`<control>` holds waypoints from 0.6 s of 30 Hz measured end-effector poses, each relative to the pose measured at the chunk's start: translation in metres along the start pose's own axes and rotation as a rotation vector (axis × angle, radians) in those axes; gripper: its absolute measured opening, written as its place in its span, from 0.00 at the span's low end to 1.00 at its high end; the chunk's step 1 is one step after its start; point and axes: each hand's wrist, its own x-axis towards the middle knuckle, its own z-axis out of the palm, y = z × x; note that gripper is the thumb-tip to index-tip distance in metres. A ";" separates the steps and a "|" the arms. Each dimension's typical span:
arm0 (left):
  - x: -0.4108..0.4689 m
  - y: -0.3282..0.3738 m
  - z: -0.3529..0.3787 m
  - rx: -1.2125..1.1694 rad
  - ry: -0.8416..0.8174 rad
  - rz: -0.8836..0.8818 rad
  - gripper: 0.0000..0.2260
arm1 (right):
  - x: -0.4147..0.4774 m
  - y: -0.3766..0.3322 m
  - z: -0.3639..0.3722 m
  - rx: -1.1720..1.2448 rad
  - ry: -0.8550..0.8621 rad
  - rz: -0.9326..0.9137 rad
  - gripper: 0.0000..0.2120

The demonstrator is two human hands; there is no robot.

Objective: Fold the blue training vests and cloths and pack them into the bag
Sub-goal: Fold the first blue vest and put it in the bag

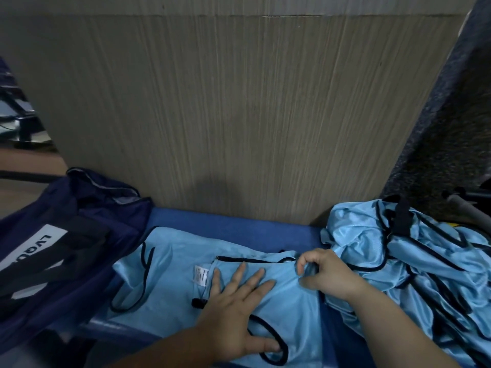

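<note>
Vest (172, 264): flat on the mat, partly folded.
Left hand (233, 301): fingers spread, pressing it.
Right hand (322, 274): pinching its edge.
Pile (414, 256): unfolded, at right.
Bag (53, 243): left; contents probably none yet.

1. The left hand (233, 301) presses flat, fingers spread, on a light blue vest (172, 274).
2. The right hand (324, 274) pinches that vest's edge.
3. A navy bag (66, 235) lies left; a vest pile (411, 261) lies right.
</note>
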 end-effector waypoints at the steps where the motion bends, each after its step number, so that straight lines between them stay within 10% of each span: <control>1: 0.000 0.000 0.001 0.003 -0.008 0.005 0.43 | -0.001 -0.001 0.000 -0.056 -0.020 0.006 0.11; 8: 0.001 -0.002 -0.006 -0.048 -0.032 0.021 0.36 | -0.016 -0.021 -0.007 -0.270 0.122 0.225 0.16; 11: 0.001 -0.001 -0.008 -0.117 -0.101 0.012 0.39 | -0.029 -0.032 0.001 -0.352 -0.072 0.419 0.26; 18: 0.000 0.001 -0.016 -0.163 -0.160 0.001 0.41 | -0.045 -0.035 0.034 0.124 -0.118 0.483 0.13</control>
